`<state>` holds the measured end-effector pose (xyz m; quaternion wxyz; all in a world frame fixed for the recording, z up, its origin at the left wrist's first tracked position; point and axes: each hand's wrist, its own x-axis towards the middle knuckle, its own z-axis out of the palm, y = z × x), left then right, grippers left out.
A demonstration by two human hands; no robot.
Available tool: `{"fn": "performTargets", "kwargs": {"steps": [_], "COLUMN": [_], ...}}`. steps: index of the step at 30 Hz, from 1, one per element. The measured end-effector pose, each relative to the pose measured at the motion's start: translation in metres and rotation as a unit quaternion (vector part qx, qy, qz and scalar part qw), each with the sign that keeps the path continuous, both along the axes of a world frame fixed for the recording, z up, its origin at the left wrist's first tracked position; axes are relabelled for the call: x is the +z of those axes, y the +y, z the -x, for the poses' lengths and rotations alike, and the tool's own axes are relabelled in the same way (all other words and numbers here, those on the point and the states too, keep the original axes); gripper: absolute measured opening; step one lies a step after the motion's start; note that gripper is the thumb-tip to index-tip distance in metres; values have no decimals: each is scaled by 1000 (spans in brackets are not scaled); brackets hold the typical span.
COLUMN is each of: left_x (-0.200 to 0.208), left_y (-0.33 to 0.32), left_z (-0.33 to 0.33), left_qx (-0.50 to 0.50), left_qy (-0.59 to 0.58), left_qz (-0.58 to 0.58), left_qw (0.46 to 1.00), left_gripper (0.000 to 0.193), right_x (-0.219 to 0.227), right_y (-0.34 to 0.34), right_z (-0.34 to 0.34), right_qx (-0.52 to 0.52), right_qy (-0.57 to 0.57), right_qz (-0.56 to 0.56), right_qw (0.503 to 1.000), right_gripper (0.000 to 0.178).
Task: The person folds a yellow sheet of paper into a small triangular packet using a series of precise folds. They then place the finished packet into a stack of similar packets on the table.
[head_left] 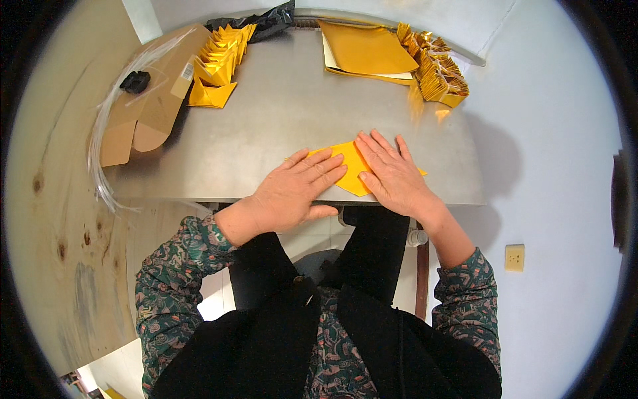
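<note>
A folded sheet of gold paper (353,174) lies flat near the front edge of the metal table. My left hand (292,186) rests with its fingertips on the sheet's left part, fingers stretched out and thumb apart. Over the right part lies my right hand (393,169), flat, with its fingers extended. The paper's middle shows between the two hands, and a small corner sticks out past the right one. Both palms hide the rest of its outline.
At the back left stands a row of folded gold paper pieces (222,60) beside a brown cardboard box (149,93) with clear strands and a black object (135,82). Gold sheets (369,50) and bundled gold folded pieces (442,73) lie back right. A white wall (545,133) borders the right.
</note>
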<state>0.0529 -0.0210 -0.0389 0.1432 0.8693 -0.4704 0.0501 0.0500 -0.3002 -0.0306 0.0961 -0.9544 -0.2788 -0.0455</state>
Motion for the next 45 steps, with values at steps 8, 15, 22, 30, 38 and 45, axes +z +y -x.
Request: {"fn": "performTargets", "kwargs": {"steps": [8,15,22,30,38,45], "left_x": [22,29,9,15,21,34], "left_y": [47,5,-26,27,93,112], "left_z": [3,-14,-31,-19,-10,-9], "left_qx": [127,97,59,94,104,229], "left_qy": [18,-25,-20,-39,-121,-66], "left_qz": [-53,16,-40,-85,-125,46], "left_qw": [990,995,997,991,979,970], "left_gripper": [71,67,74,74,70,41], "right_x": [1,2,-1,2,2,5], "right_y": [2,2,1,3,4,5], "right_z": [0,0,0,1,1,3], "right_qx": [-8,-4,-7,-14,-18,-24], "right_qy": [10,7,-5,-3,4,16], "right_qz": [5,6,8,4,9,3], "right_qw": [1000,1000,1000,1000,1000,1000], "right_gripper": [62,61,61,60,60,61]}}
